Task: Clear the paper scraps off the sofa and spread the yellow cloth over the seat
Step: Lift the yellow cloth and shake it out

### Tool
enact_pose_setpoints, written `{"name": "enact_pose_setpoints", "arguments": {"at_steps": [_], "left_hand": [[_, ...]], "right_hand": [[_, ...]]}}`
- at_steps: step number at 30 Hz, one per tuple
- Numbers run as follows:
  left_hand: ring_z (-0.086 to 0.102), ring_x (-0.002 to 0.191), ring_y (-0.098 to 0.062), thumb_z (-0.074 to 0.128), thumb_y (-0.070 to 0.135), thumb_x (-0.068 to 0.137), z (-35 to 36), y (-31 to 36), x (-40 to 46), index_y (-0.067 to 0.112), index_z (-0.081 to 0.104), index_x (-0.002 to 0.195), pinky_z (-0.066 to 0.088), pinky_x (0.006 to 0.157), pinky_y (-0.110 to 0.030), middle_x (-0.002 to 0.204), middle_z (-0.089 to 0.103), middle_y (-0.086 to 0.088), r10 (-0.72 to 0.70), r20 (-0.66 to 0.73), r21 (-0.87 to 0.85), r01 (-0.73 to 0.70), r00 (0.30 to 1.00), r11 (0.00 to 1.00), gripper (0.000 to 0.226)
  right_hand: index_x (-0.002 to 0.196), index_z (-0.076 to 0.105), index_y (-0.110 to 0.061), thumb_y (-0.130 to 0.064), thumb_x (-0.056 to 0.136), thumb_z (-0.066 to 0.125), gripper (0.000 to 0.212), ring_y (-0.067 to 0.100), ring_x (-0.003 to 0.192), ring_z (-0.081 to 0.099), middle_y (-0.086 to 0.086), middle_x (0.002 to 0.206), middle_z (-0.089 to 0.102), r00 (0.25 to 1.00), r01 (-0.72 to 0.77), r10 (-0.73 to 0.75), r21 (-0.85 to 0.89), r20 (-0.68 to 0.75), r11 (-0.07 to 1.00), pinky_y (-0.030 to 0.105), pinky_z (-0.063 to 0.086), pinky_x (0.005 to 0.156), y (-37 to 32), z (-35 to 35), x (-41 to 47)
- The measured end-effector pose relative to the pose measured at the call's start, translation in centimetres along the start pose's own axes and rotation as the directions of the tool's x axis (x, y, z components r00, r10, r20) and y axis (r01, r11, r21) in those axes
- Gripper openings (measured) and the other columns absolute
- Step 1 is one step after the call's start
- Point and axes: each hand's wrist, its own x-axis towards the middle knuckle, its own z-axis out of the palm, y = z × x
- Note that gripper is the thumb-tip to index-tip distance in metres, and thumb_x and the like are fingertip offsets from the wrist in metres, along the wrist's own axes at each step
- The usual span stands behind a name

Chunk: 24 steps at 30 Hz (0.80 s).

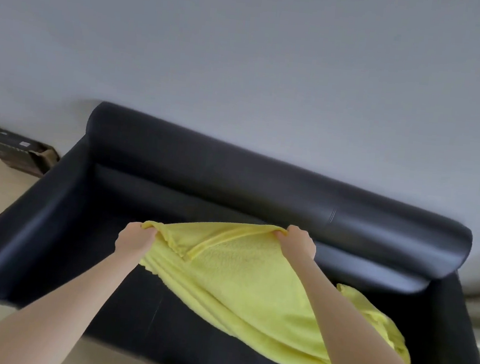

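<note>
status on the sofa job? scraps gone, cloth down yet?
Done: no paper scraps show on the visible part of the black sofa. In hand: the left hand and right hand each grip the far edge of the yellow cloth, held up over the seat. Left: the cloth is bunched toward the right side; the left part of the seat is uncovered.
</note>
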Motion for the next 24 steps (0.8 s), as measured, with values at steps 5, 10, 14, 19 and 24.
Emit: {"name": "enact_pose_setpoints", "arguments": {"at_steps": [5, 10, 14, 19, 24], "left_hand": [[0.050, 0.080, -0.026, 0.050, 0.022, 0.091, 0.8, -1.9, 6.1, 0.006, 0.055, 0.095, 0.039, 0.071, -0.036, 0.087, 0.054, -0.009, -0.141, 0.012, 0.009, 0.141, 0.990, 0.990, 0.017], [0.050, 0.093, -0.031, 0.045, 0.037, 0.093, 1.4, -5.2, 11.7, 0.002, 0.054, 0.119, 0.038, 0.078, -0.039, 0.102, 0.054, -0.013, -0.241, 0.048, -0.018, 0.243, 0.969, 0.970, 0.045], [0.049, 0.110, -0.038, 0.040, 0.048, 0.094, 1.1, -8.3, 16.6, -0.001, 0.046, 0.133, 0.038, 0.091, -0.044, 0.122, 0.052, -0.021, -0.364, 0.053, -0.045, 0.366, 0.930, 0.930, 0.063], [0.045, 0.122, -0.042, 0.039, 0.051, 0.095, -0.1, -12.0, 24.0, -0.002, 0.039, 0.139, 0.037, 0.100, -0.048, 0.135, 0.046, -0.023, -0.449, 0.084, 0.008, 0.450, 0.889, 0.893, 0.069], [0.043, 0.126, -0.042, 0.039, 0.058, 0.093, -1.9, -15.5, 33.0, 0.000, 0.035, 0.142, 0.035, 0.104, -0.050, 0.141, 0.043, -0.022, -0.436, 0.120, 0.069, 0.430, 0.892, 0.900, 0.076]], "right_hand": [[0.094, 0.048, -0.015, -0.039, 0.097, 0.039, 0.026, 0.022, 0.083, 0.057, 0.001, 0.085, 0.057, 0.997, 0.054, -0.051, -0.046, 0.055, 0.997, 0.030, 0.043, 0.067, -4.4, 5.5, 3.9], [0.110, 0.050, -0.011, -0.029, 0.101, 0.034, 0.025, 0.021, 0.083, 0.049, 0.004, 0.096, 0.059, 0.983, 0.163, -0.147, -0.146, 0.110, 0.976, 0.030, 0.040, 0.074, -8.1, 11.7, 6.8], [0.110, 0.052, -0.010, -0.025, 0.101, 0.033, 0.026, 0.021, 0.078, 0.046, 0.003, 0.089, 0.055, 0.969, 0.203, -0.171, -0.183, 0.177, 0.962, 0.031, 0.039, 0.072, -11.2, 17.3, 8.0], [0.110, 0.053, -0.009, -0.026, 0.102, 0.034, 0.026, 0.028, 0.095, 0.058, 0.007, 0.094, 0.060, 0.963, 0.166, -0.122, -0.172, 0.241, 0.971, 0.032, 0.040, 0.074, -16.4, 23.8, 9.0], [0.110, 0.054, -0.010, -0.026, 0.102, 0.034, 0.026, 0.028, 0.097, 0.057, 0.008, 0.104, 0.065, 0.967, 0.119, -0.080, -0.151, 0.243, 0.981, 0.033, 0.041, 0.080, -22.3, 30.3, 10.3]]}}
